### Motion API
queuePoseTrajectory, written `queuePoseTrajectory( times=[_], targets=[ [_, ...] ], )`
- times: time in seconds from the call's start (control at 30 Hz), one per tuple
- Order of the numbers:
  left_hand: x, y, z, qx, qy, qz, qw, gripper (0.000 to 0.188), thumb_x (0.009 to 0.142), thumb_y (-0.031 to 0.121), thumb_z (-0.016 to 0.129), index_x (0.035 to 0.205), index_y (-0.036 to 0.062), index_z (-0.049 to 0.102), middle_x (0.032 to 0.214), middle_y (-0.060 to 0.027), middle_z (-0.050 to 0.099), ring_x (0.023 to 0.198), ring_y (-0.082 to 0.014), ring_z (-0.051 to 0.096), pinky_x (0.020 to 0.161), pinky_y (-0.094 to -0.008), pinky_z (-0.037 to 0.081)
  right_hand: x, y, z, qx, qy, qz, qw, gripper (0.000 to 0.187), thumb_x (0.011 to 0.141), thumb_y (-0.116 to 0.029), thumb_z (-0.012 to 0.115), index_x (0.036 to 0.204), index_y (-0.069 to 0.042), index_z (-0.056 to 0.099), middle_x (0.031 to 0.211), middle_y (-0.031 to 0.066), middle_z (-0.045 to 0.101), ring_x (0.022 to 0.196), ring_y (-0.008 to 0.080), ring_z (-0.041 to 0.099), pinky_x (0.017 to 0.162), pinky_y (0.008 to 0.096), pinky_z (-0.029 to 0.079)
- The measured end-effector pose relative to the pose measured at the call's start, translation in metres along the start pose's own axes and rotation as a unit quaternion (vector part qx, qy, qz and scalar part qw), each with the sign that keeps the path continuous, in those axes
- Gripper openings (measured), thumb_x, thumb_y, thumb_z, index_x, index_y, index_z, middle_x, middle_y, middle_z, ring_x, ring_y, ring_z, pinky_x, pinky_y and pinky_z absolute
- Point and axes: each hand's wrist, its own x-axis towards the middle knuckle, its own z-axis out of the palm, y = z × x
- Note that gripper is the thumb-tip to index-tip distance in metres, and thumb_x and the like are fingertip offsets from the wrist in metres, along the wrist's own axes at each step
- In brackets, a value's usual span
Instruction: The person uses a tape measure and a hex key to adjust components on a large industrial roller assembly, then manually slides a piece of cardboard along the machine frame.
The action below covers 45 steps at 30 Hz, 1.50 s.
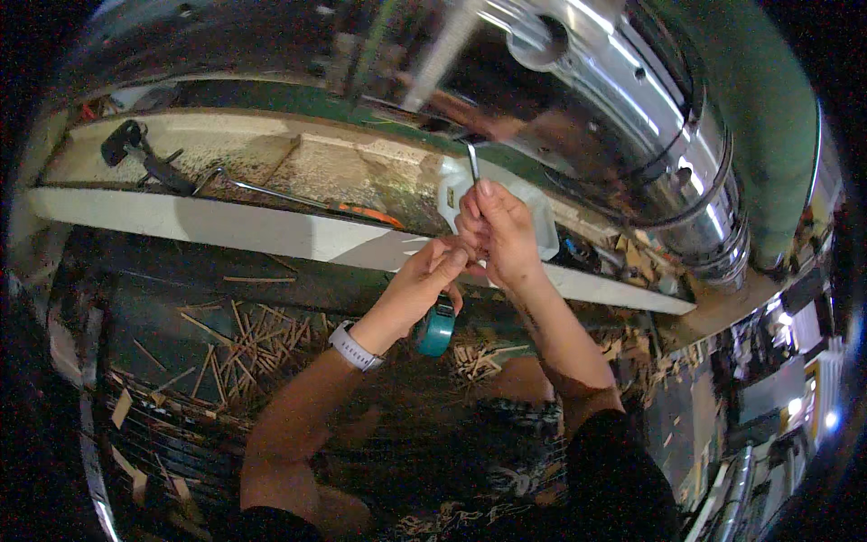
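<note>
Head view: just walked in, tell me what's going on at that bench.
A person stands at a dusty cream ledge below a large polished metal drum. The right hand pinches a thin grey metal rod upright, its top reaching towards the drum. The left hand, with a white wristwatch on that wrist, meets the right at the rod's lower end and has a teal tape roll hanging beneath it. Wood splinters litter the lower surface.

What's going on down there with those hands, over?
Right hand gripping thin metal rod, upright. Left hand beside it, teal tape roll hanging below. Big shiny drum close above.
</note>
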Motion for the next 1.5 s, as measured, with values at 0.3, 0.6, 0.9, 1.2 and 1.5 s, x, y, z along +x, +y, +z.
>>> queuePoseTrajectory(
  times=[0.3, 0.6, 0.9, 1.2, 1.5],
  targets=[
    [0.002, -0.030, 0.007, 0.063, 0.099, -0.066, 0.991, 0.033, 0.092, 0.032, 0.047, 0.108, 0.0036, 0.051, 0.081, -0.0087, 0.058, 0.053, -0.0132, 0.052, 0.043, -0.0234, 0.041, -0.091, -0.036, -0.078, -0.367, 0.045, -0.272, 0.888, 0.014, 0.088, -0.011, 0.046, 0.097, -0.002, 0.052, 0.095, 0.0099, 0.053, 0.092, 0.0217, 0.051, 0.085, 0.0318, 0.039],
    [0.037, -0.017, 0.041, 0.087, 0.081, 0.020, 0.993, 0.023, 0.090, 0.022, 0.051, 0.097, 0.0004, 0.054, 0.082, -0.0089, 0.059, 0.054, -0.0117, 0.052, 0.046, -0.0221, 0.041, -0.065, -0.071, -0.108, -0.399, 0.159, -0.407, 0.806, 0.014, 0.085, 0.003, 0.051, 0.100, 0.001, 0.051, 0.097, 0.0106, 0.062, 0.069, 0.0129, 0.060, 0.064, 0.0234, 0.048],
    [0.056, 0.021, 0.100, 0.320, 0.046, 0.318, 0.891, 0.042, 0.078, 0.002, 0.059, 0.118, 0.0015, 0.049, 0.110, -0.0072, 0.056, 0.075, -0.0110, 0.055, 0.066, -0.0226, 0.045, -0.049, -0.068, -0.109, -0.474, 0.204, -0.499, 0.696, 0.017, 0.071, -0.012, 0.070, 0.079, -0.006, 0.057, 0.078, 0.0085, 0.059, 0.068, 0.0254, 0.059, 0.058, 0.0315, 0.047],
    [0.110, 0.043, 0.168, 0.562, -0.086, 0.543, 0.618, 0.020, 0.065, 0.012, 0.068, 0.081, 0.0066, 0.057, 0.085, -0.0040, 0.053, 0.067, -0.0203, 0.055, 0.049, -0.0274, 0.045, -0.046, -0.058, -0.128, -0.384, 0.162, -0.569, 0.709, 0.021, 0.070, -0.010, 0.064, 0.090, -0.005, 0.057, 0.091, 0.0122, 0.056, 0.082, 0.0290, 0.056, 0.066, 0.0345, 0.047],
    [0.088, 0.053, 0.163, 0.510, -0.028, 0.383, 0.769, 0.026, 0.083, 0.018, 0.057, 0.101, -0.0017, 0.052, 0.088, -0.0136, 0.061, 0.062, -0.0164, 0.055, 0.056, -0.0264, 0.046, -0.050, -0.046, -0.126, -0.357, 0.146, -0.500, 0.775, 0.038, 0.069, 0.007, 0.054, 0.105, -0.005, 0.052, 0.097, 0.0131, 0.056, 0.089, 0.0308, 0.058, 0.072, 0.0351, 0.049]
  ],
)
